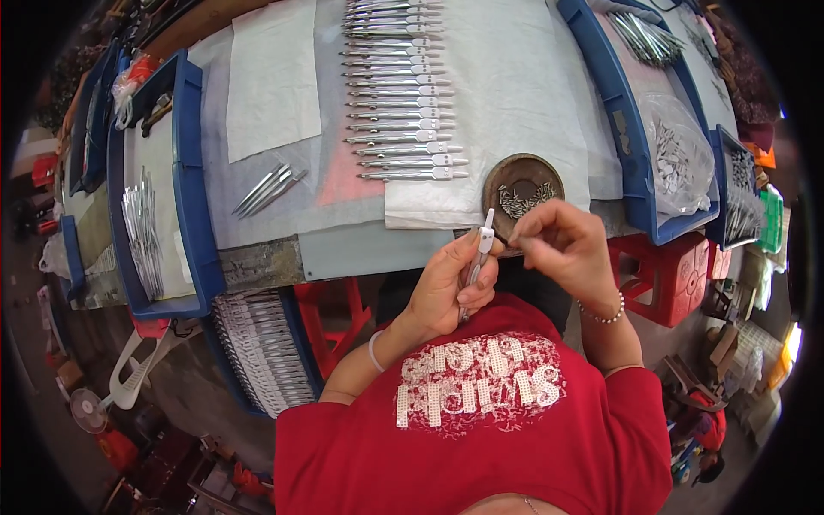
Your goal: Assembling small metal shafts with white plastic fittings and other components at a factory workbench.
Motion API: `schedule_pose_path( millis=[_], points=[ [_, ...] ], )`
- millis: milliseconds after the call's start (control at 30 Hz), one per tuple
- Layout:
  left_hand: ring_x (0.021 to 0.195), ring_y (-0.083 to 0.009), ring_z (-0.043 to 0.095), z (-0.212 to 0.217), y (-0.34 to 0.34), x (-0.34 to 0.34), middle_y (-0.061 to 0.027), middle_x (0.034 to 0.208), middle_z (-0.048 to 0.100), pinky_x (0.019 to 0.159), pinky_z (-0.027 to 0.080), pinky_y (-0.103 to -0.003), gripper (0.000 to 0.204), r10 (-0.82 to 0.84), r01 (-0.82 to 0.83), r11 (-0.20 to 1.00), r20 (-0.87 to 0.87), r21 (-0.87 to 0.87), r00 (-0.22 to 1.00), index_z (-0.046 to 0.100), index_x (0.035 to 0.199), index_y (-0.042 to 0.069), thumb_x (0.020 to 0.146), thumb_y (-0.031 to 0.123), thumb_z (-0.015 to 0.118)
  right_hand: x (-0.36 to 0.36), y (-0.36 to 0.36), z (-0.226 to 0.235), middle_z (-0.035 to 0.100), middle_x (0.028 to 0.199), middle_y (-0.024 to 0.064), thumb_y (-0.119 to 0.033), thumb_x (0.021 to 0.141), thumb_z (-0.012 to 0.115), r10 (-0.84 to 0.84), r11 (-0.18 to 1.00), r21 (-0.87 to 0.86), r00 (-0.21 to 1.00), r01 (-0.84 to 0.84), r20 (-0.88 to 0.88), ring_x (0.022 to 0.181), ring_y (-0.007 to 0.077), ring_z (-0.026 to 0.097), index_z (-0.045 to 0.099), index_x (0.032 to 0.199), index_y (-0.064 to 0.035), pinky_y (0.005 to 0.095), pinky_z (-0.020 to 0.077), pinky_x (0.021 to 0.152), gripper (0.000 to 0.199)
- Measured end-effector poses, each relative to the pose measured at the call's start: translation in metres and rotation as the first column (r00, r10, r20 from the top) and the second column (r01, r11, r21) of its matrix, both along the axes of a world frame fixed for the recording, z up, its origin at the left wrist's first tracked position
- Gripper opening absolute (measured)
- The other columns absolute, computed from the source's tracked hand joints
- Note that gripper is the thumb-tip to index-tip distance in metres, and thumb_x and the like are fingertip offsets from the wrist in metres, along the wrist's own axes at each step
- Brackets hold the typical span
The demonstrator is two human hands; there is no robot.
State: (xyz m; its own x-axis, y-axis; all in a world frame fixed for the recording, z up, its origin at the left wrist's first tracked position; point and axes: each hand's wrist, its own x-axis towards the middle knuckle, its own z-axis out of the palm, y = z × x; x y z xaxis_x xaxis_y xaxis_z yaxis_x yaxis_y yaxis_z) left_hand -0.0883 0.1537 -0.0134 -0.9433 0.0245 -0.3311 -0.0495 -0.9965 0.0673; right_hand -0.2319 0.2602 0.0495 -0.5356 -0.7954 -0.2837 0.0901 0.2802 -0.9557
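My left hand (443, 287) is wrapped round a silver drawing compass (486, 241), its hinge head and short handle pointing up, above the table's near edge. Just to the right, my right hand (568, 245) is closed in a pinch, close to the compass head but apart from it. Whatever sits between its fingertips is too small or hidden to make out. Beyond the hands stands a round brown bowl (520, 163) with small metal screws (525, 199) in it. A long row of similar compasses (408, 120) lies side by side on the table.
Several loose metal legs (268, 189) lie on the left of the cloth. Blue bins (190, 180) with metal parts flank the table; the right bin (631, 163) also holds a plastic bag (678, 159) of small pieces. Below are a crate of compasses (264, 348) and red stools (665, 279).
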Motion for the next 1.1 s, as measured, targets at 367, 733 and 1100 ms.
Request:
schedule_pose_path(
  millis=[367, 733, 1100],
  points=[
    [0.04, -0.0045, 0.034, 0.006, 0.006, -0.006, -0.0032, 0.065, 0.052, 0.038, 0.028, -0.018, 0.025, 0.01, -0.01, 1.0, -0.013, 0.001, 1.0, 0.048, 0.099, 0.008, 0.097, 0.031, 0.04, 0.015, -0.005, -0.01, 0.057, 0.088, 0.0082, 0.009, 0.069, 0.062, -0.027, 0.978, -0.189, 0.841, -0.09, -0.54, 0.067, 0.0123, 0.058, 0.056, 0.081, 0.0, 0.0236, 0.048, 0.056, 0.016],
    [0.041, -0.0056, 0.033, 0.01, 0.007, -0.007, -0.003, 0.064, 0.05, 0.039, 0.028, -0.018, 0.021, 0.031, -0.03, 0.997, 0.004, -0.074, 1.0, 0.047, 0.095, 0.008, 0.096, 0.028, 0.044, 0.019, -0.005, -0.008, 0.057, 0.085, 0.01, 0.009, 0.067, 0.064, -0.077, 0.974, -0.204, 0.705, -0.098, -0.705, 0.067, 0.0211, 0.058, 0.055, 0.081, -0.0005, 0.0283, 0.0485, 0.056, 0.019],
    [0.04, -0.0053, 0.031, 0.011, 0.007, -0.006, -0.0028, 0.059, 0.048, 0.038, 0.026, -0.018, 0.022, -0.055, 0.048, 0.989, -0.046, -0.143, 0.997, 0.049, 0.107, 0.007, 0.097, 0.026, 0.044, 0.0, -0.001, -0.005, 0.051, 0.102, 0.0086, 0.001, 0.086, 0.054, 0.215, 0.974, -0.148, 0.903, -0.171, 0.373, 0.089, 0.0112, 0.055, 0.05, 0.099, 0.0026, 0.0225, 0.0489, 0.072, 0.013]
  ],
)
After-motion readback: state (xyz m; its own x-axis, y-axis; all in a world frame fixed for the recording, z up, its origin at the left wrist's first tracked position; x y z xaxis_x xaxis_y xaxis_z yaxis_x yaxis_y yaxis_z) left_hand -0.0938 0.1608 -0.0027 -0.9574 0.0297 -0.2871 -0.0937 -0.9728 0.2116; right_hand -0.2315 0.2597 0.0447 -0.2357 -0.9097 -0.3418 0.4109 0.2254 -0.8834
